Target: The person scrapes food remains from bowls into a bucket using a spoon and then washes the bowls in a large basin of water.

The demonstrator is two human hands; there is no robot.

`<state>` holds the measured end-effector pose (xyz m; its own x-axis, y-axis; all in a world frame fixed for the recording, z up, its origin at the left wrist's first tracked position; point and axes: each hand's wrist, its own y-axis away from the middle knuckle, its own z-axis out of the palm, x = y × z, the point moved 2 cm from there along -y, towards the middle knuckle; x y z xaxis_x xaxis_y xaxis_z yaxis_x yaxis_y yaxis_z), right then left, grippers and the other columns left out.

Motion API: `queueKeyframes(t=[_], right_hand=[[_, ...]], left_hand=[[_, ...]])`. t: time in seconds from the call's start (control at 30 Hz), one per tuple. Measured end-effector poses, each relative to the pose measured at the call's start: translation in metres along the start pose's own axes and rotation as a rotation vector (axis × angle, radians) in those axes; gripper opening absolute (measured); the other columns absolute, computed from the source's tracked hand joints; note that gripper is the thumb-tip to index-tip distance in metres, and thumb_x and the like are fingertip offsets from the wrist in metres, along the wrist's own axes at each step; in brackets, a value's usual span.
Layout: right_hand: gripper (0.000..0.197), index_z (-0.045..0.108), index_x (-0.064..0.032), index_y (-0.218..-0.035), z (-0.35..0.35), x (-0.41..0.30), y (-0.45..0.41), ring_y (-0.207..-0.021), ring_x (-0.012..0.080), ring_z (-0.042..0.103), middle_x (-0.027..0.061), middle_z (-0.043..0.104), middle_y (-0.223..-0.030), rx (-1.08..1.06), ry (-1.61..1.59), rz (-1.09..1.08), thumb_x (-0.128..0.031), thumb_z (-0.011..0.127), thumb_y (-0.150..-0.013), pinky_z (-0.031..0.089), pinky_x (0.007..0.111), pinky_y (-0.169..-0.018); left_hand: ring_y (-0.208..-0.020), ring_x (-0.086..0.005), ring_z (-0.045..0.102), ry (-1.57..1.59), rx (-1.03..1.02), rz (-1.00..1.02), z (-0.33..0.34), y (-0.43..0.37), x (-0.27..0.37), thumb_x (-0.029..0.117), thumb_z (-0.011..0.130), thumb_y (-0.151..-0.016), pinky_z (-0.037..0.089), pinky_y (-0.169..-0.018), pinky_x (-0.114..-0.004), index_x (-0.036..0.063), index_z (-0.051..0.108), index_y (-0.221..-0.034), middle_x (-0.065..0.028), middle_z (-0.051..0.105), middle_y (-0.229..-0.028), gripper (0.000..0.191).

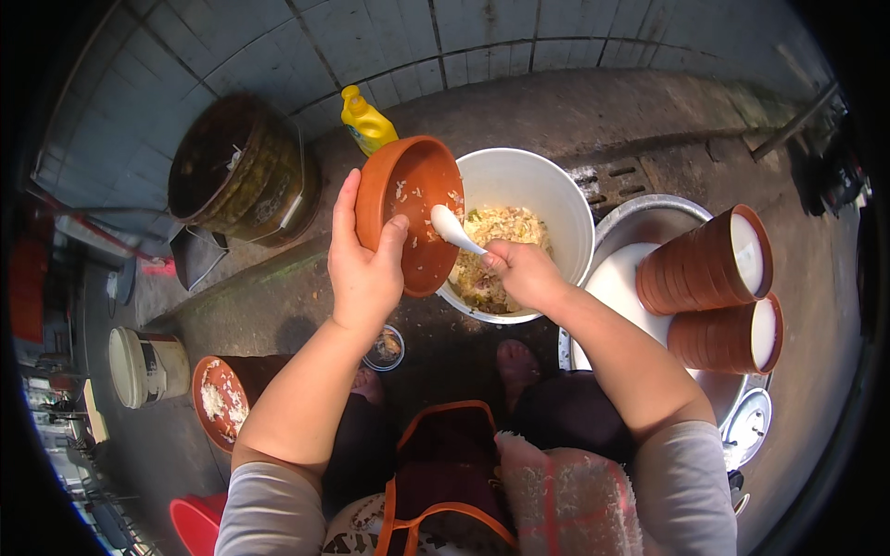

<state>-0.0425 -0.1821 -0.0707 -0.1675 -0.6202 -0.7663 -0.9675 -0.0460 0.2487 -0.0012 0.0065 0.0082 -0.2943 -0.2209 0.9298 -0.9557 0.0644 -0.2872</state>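
My left hand (368, 257) holds a terracotta-coloured bowl (417, 215) tilted on its side, with grains of rice stuck inside. My right hand (521, 271) grips the handle of a white spoon (452, 228), whose head is at the bowl's inner side. Just right of the bowl and beneath my right hand stands a white bucket (580, 229) with a heap of food scraps (511, 226) in it. At the right, two stacks of brown bowls (685, 267) lean in a large metal basin (650, 203) that holds whitish suds or liquid (619, 278).
A yellow bottle (372, 125) and a dirty metal-handled bucket (243, 174) stand near the tiled wall. More brown bowls with rice (222, 403) lie on their side at the left, by a lidded white bucket (149, 368). A small container (384, 347) sits near my feet; a drain grate (622, 181) is behind the basin.
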Motion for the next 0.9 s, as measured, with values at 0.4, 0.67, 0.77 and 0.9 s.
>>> queueKeyframes(t=[0.4, 0.67, 0.77, 0.9], right_hand=[[0.012, 0.061, -0.0097, -0.084, -0.01, 0.014, 0.005, -0.084, 0.0316, 0.058, 0.011, 0.059, -0.085, 0.144, 0.194, -0.256, -0.018, 0.052, -0.085, 0.045, 0.043, -0.072], [0.016, 0.061, -0.0085, -0.09, -0.03, 0.007, 0.007, -0.08, 0.0369, 0.058, 0.0161, 0.062, -0.081, 0.249, 0.186, -0.001, -0.019, 0.049, -0.088, 0.044, 0.045, -0.071], [0.018, 0.061, -0.0081, -0.097, -0.026, 0.001, 0.015, -0.079, 0.0375, 0.058, 0.0165, 0.062, -0.082, 0.325, 0.151, -0.015, -0.017, 0.049, -0.087, 0.045, 0.045, -0.071], [0.015, 0.055, -0.0081, -0.098, 0.004, -0.045, 0.027, -0.077, 0.0352, 0.058, 0.0142, 0.061, -0.085, 0.187, 0.031, -0.513, -0.015, 0.049, -0.087, 0.046, 0.042, -0.069]], left_hand=[[-0.1, -0.0176, 0.055, 0.05, 0.017, -0.27, -0.009, -0.006, -0.003, 0.008, 0.053, -0.086, 0.044, -0.088, -0.028, 0.0021, 0.034, -0.133, -0.0142, 0.054, -0.116, 0.051], [-0.101, -0.0193, 0.054, 0.264, 0.112, -0.399, -0.025, -0.011, -0.015, 0.009, 0.053, -0.087, 0.045, -0.088, -0.03, 0.0018, 0.032, -0.133, -0.014, 0.052, -0.117, 0.051], [-0.102, -0.0191, 0.053, 0.27, 0.137, -0.431, -0.028, -0.011, -0.018, 0.011, 0.052, -0.088, 0.044, -0.088, -0.03, 0.0017, 0.031, -0.134, -0.014, 0.051, -0.117, 0.051], [-0.101, -0.0185, 0.053, 0.273, 0.136, -0.45, -0.023, -0.008, -0.016, 0.011, 0.052, -0.088, 0.044, -0.088, -0.029, 0.0017, 0.03, -0.134, -0.0143, 0.051, -0.117, 0.052]])
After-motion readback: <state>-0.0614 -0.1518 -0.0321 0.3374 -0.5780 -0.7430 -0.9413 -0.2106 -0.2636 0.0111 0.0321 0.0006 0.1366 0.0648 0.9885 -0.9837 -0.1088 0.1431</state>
